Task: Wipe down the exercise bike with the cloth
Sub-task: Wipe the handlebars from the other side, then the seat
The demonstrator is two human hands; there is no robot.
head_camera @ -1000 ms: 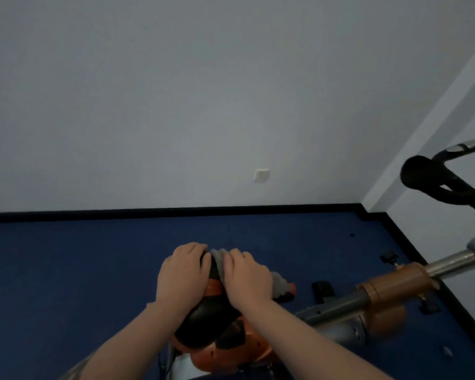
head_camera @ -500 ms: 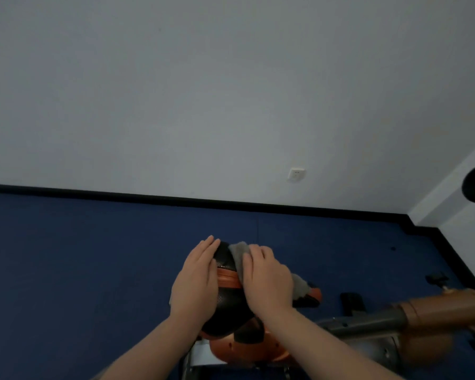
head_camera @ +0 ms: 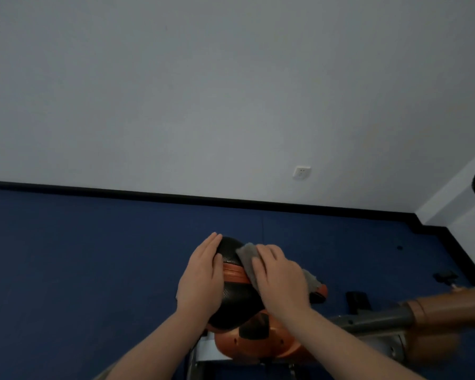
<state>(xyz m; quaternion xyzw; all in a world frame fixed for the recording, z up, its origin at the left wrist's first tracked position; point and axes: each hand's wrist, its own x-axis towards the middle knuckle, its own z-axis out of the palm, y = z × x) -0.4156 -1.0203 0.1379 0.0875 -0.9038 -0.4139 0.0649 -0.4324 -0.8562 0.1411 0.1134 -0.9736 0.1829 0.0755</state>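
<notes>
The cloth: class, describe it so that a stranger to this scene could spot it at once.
Find the exercise bike low in the view, on the blue floor. Its black saddle lies between two hands. The cloth is the grey rag under the right hand, the only soft, pale thing there.

place: exercise room | cues: exercise bike (head_camera: 258,344); blue floor (head_camera: 80,270); bare wall (head_camera: 203,91)

— What is the person wearing on the arms?
— Nothing: both forearms are bare to the frame's lower edge. The left hand (head_camera: 200,281) and right hand (head_camera: 281,281) carry no gloves, rings or watch.
— Any sleeve?
— Can't tell.
</notes>
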